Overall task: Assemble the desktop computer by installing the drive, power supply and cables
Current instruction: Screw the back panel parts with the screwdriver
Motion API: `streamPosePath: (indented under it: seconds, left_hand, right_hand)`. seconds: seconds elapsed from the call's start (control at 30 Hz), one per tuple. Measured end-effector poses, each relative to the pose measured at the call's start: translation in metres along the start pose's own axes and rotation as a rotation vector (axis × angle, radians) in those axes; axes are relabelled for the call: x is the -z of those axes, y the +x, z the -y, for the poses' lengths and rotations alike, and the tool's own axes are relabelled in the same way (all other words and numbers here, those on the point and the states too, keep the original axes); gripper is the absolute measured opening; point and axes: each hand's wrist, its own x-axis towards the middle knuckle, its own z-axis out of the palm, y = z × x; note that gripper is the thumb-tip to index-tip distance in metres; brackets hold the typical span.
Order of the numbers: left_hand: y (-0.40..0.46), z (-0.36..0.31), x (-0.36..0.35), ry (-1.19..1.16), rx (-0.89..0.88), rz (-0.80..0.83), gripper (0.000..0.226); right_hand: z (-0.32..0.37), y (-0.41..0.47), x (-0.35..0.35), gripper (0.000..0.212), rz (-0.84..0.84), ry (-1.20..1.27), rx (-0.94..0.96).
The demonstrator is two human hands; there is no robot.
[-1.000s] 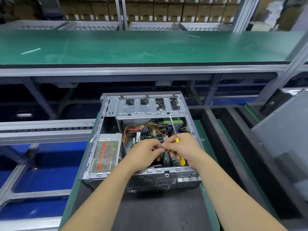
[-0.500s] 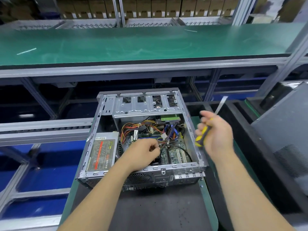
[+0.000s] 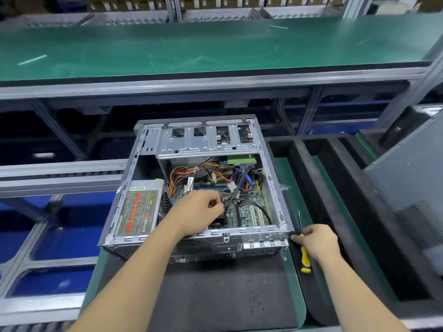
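Observation:
An open grey computer case (image 3: pixel 275 188) lies on a dark mat. The power supply (image 3: pixel 137 207) with its red-striped label sits in the case's left half. Coloured cables (image 3: pixel 189 174) run over the green motherboard (image 3: pixel 251 212), below the metal drive cage (image 3: pixel 206 142). My left hand (image 3: pixel 199 210) is inside the case, its fingers curled and pinching thin wires near the board's middle. My right hand (image 3: pixel 314 240) is outside the case's near right corner and holds a yellow-and-black screwdriver (image 3: pixel 305 257), which lies low over the black strip there.
A green conveyor shelf (image 3: pixel 215 49) spans the back. A dark mat (image 3: pixel 215 295) lies in front of the case. A grey case side panel (image 3: pixel 412 188) leans at the right. Black foam channels (image 3: pixel 335 212) run along the right side.
My right hand left the case with the screwdriver, swung out to the right, then came down beside the case's near right corner. My left hand stayed on the wires inside.

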Motion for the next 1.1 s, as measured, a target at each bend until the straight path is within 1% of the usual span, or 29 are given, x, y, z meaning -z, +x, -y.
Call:
streamPosePath:
  seconds: [0.1, 0.2, 0.4, 0.53, 0.73, 0.87, 0.9, 0.97, 1.03, 1.1]
  left_hand:
    - [-0.001, -0.001, 0.0, 0.008, 0.015, 0.0, 0.022]
    - [-0.002, -0.003, 0.001, 0.02, 0.02, 0.0, 0.022]
    - [-0.005, -0.005, 0.001, 0.058, 0.035, -0.014, 0.023]
    - [-0.005, -0.005, 0.0, 0.069, 0.04, -0.022, 0.023]
    - [-0.004, -0.003, -0.001, 0.071, 0.046, -0.03, 0.023]
    - [-0.004, -0.001, -0.003, 0.072, 0.035, -0.043, 0.022]
    - [-0.003, 0.0, -0.003, 0.063, 0.03, -0.044, 0.022]
    - [-0.003, 0.0, -0.003, 0.043, 0.018, -0.039, 0.022]
    - [-0.003, 0.0, -0.003, 0.039, 0.012, -0.032, 0.022]
    - [-0.003, 0.0, -0.003, 0.046, 0.008, -0.027, 0.021]
  right_hand:
    - [0.001, -0.003, 0.005, 0.039, 0.061, -0.059, 0.005]
    - [0.0, -0.008, 0.004, 0.039, 0.126, -0.091, 0.001]
    - [-0.002, -0.008, 0.004, 0.042, 0.119, -0.164, 0.073]
    - [-0.001, -0.006, 0.005, 0.038, 0.112, -0.177, 0.087]
    - [0.005, -0.002, 0.009, 0.024, 0.09, -0.157, 0.075]
    - [0.012, -0.001, 0.013, 0.019, 0.091, -0.164, 0.089]
    - [0.014, -0.002, 0.014, 0.017, 0.08, -0.164, 0.094]
    - [0.021, -0.004, 0.016, 0.014, -0.011, -0.131, 0.129]
    - [0.034, -0.008, 0.021, 0.025, -0.146, -0.042, 0.197]
    - [0.051, -0.012, 0.028, 0.026, -0.208, 0.004, 0.251]
